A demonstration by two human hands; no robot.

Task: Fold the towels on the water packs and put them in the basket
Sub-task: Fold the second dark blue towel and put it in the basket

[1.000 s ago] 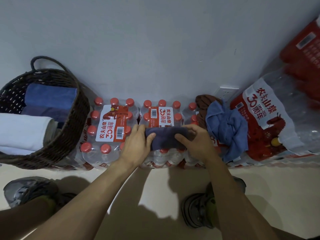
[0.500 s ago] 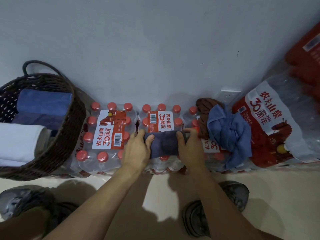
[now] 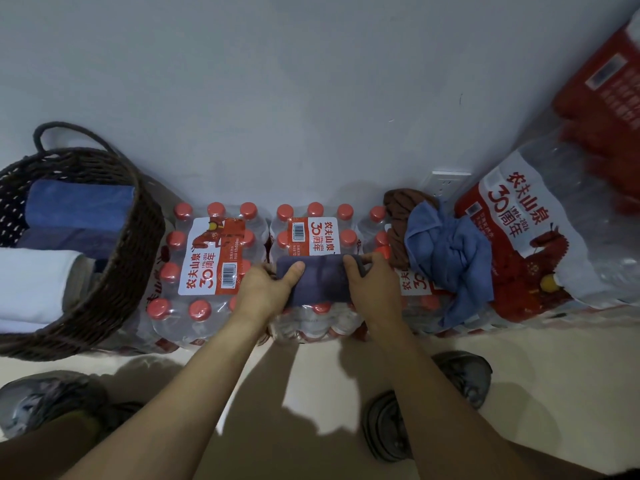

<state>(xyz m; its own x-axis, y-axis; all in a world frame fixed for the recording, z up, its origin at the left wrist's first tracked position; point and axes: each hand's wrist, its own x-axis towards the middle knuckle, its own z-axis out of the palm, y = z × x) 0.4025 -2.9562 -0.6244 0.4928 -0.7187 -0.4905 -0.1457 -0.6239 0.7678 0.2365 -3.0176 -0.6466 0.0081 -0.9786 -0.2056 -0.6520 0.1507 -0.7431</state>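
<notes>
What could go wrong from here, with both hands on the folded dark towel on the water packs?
1. The left hand and right hand grip only the ends of the dark towel; lifted that way, its folds may sag open.
2. The basket already holds a white towel and blue towels, so room looks tight.
3. The loose blue towel droops over the pack edge and could slide off.

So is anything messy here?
Yes: a light blue towel and a brown towel lie crumpled in a heap on the water packs, unfolded, unlike the neat ones in the basket.
</notes>
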